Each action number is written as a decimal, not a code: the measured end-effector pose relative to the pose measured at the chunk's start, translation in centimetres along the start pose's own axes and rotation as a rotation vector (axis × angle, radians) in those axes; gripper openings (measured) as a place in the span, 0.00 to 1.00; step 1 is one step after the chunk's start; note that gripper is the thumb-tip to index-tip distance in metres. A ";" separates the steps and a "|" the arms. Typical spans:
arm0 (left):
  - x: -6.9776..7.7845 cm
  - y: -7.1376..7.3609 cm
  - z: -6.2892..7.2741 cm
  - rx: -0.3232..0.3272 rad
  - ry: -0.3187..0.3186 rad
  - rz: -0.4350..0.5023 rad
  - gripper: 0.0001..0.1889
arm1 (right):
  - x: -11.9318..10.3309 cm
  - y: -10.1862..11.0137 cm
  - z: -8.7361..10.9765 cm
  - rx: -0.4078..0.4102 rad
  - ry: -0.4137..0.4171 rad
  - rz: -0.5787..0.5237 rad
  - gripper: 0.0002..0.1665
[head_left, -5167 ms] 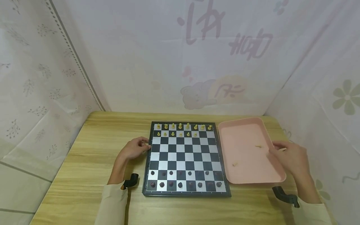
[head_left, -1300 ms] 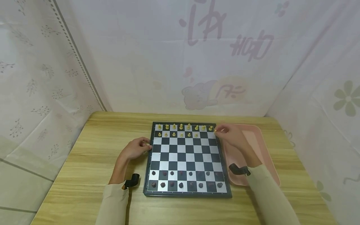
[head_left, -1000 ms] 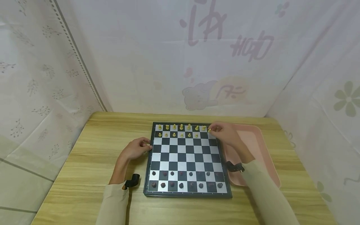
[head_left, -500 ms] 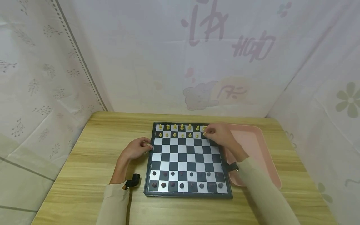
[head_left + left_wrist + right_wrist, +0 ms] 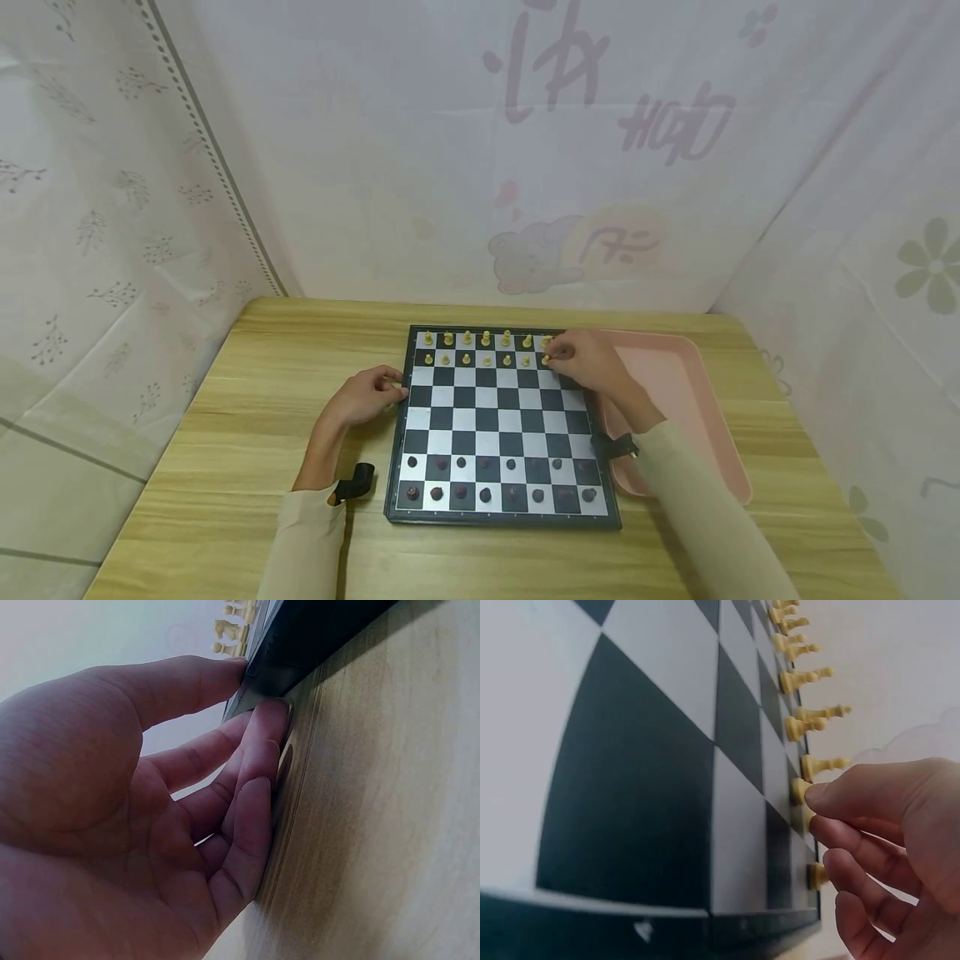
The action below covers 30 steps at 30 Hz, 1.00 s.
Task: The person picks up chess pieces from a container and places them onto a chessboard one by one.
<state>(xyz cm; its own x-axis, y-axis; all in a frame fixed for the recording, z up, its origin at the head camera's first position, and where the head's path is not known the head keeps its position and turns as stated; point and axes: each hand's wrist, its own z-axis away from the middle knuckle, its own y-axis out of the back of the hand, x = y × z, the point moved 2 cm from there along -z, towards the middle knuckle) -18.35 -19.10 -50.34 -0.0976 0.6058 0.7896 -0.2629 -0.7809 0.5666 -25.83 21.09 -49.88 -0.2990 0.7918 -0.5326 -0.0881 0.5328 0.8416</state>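
Observation:
On the table lies a chessboard. Yellow chess pieces line its two far rows, and dark ones its two near rows. My right hand pinches a yellow pawn no longer visible there but seen as a pawn between thumb and index finger in the right wrist view; it stands at the right end of the second yellow row. My left hand holds the board's left edge, thumb on the rim and curled fingers low beside it.
A pink tray sits right of the board, partly hidden under my right forearm. The wooden table has patterned cloth hanging at its back and sides.
My right hand has gone from the tray's right side to the board's far right, carrying the yellow pawn onto the second row. The left hand has stayed at the board's edge.

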 end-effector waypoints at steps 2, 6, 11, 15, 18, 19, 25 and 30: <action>0.0 0.0 0.0 -0.001 0.000 0.001 0.19 | 0.2 0.4 0.4 0.000 -0.033 -0.007 0.12; -0.1 -0.1 -0.1 0.002 0.012 0.000 0.18 | 0.8 1.6 1.6 0.017 -0.069 -0.026 0.14; -0.2 0.0 -0.1 0.002 0.008 -0.007 0.18 | 2.2 3.2 3.3 0.056 -0.013 -0.048 0.10; -0.2 0.0 0.0 0.003 -0.005 -0.006 0.19 | 3.1 4.4 4.9 0.110 0.076 -0.032 0.07; -0.2 0.0 0.0 0.005 -0.006 -0.004 0.19 | 3.7 5.2 6.3 0.137 0.085 0.016 0.05; -0.2 0.1 -0.1 0.003 -0.008 -0.005 0.19 | 3.9 5.3 6.9 0.132 0.068 0.027 0.06; -0.3 0.0 -0.2 0.005 -0.007 -0.006 0.19 | 4.7 5.6 9.8 -0.035 0.087 -0.005 0.06; -0.3 0.0 -0.2 0.005 0.004 -0.003 0.19 | 5.0 5.1 11.6 -0.214 0.100 -0.051 0.09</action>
<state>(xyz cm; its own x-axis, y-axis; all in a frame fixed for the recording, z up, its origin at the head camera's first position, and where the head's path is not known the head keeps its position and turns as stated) -18.55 -19.20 -50.66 -0.1010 0.6086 0.7870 -0.2585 -0.7800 0.5700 -16.75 31.17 -49.30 -0.3812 0.7263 -0.5719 -0.3014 0.4872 0.8196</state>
